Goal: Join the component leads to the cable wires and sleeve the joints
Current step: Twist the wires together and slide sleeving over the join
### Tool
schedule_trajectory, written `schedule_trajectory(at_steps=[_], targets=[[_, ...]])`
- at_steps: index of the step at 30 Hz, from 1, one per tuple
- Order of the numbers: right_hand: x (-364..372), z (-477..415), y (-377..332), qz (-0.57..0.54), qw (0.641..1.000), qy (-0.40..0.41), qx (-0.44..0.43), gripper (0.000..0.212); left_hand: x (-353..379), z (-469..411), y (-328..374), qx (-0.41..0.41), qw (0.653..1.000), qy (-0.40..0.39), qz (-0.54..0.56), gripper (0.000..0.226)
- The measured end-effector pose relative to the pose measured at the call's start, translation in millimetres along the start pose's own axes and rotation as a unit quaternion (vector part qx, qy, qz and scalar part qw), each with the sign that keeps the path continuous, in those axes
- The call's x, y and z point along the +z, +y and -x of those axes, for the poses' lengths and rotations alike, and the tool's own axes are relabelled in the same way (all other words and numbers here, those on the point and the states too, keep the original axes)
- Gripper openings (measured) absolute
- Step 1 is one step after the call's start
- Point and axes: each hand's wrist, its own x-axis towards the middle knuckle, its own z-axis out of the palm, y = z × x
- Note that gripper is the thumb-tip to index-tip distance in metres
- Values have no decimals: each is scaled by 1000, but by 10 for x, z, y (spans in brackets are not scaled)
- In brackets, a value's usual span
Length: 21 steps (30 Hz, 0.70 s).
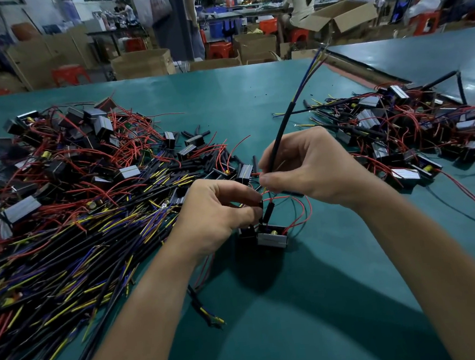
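Observation:
A small black component with a silver side and red leads hangs just above the green table. My left hand pinches a short black sleeve on a lead right above it. My right hand pinches the wire ends where they meet and holds a black cable. The cable rises up and away; its blue and yellow wires fan out at the far end. The joint itself is hidden between my fingertips.
A big heap of black cables with yellow and blue wires lies at the left, with components and red leads behind it. Another pile of components sits at the right. Loose black sleeves lie mid-table. Boxes, stools and people fill the background.

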Motion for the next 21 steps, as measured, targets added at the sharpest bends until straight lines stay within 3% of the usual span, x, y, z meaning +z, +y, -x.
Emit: schedule_trajectory(at_steps=[9, 21], targets=[[-5, 0, -20, 33, 999, 9, 1, 15, 3, 20, 48, -24, 998, -8, 56, 11], [-60, 21, -31, 40, 998, -48, 3, 15, 2, 17, 35, -61, 996, -38, 59, 15]])
